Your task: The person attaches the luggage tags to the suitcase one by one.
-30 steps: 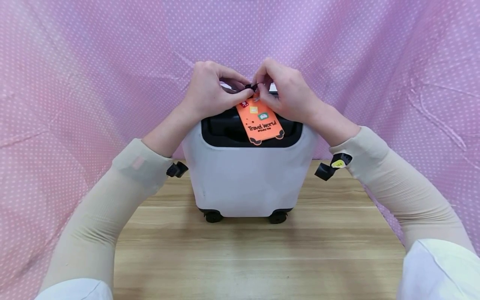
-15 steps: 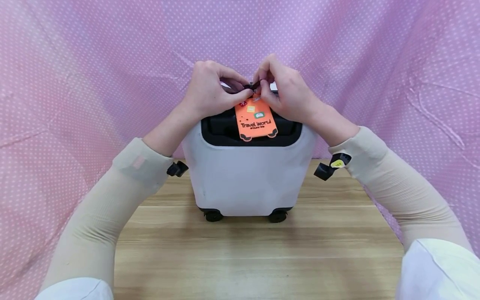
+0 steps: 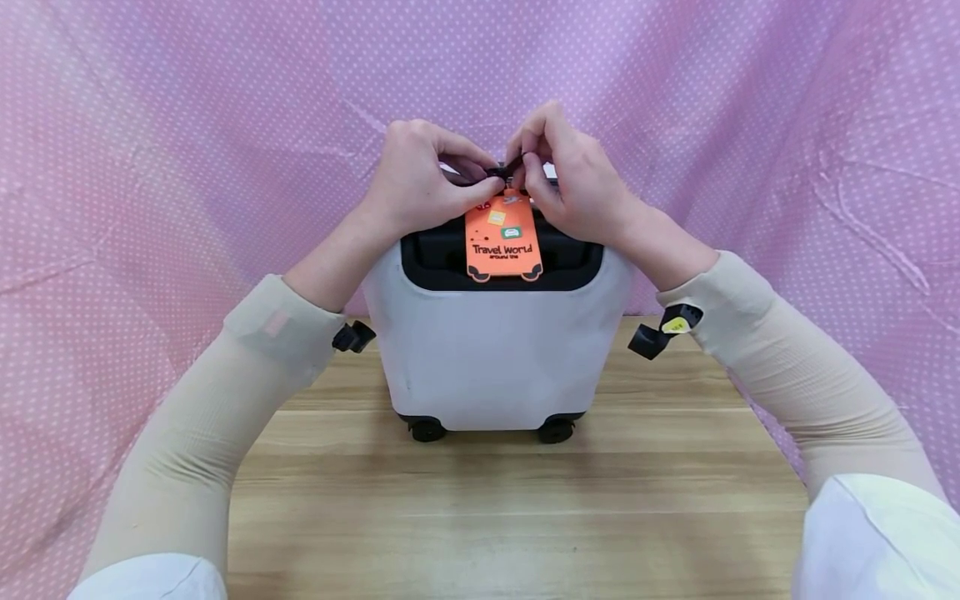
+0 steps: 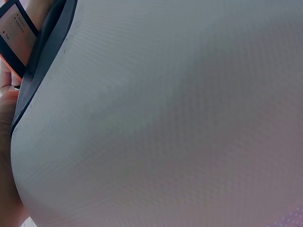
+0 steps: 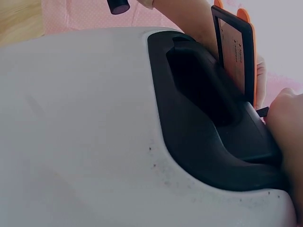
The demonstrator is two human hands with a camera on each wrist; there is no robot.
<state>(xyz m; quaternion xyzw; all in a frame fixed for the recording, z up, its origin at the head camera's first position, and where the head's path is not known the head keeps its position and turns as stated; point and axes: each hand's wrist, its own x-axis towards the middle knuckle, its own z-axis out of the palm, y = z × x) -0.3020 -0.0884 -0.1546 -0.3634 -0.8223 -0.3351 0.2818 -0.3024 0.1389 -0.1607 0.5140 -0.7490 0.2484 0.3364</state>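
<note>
A white suitcase (image 3: pixel 498 358) stands upright on its black wheels, with a black handle recess (image 5: pixel 189 142) in its upper part. In front of that recess hangs an orange luggage tag (image 3: pixel 503 237) printed "Travel World". Its back, seen in the right wrist view, has a black frame around a card window (image 5: pixel 234 56). Above the tag, my left hand (image 3: pixel 423 179) pinches its dark strap between thumb and fingers. On the other side my right hand (image 3: pixel 573 179) pinches the strap's end (image 3: pixel 516 162), angled up to the right. The fingers partly hide the strap's buckle area.
Beneath the suitcase is a wood-grain table (image 3: pixel 487 508). Pink dotted cloth (image 3: pixel 480 67) hangs behind and to both sides. A black wrist camera (image 3: pixel 651 340) sticks out from the right sleeve, and another (image 3: pixel 354 337) from the left, both beside the suitcase.
My right hand has risen slightly, drawing the strap's end up and right. The luggage tag has swung left from a slant to hanging almost straight. My left hand has stayed in place.
</note>
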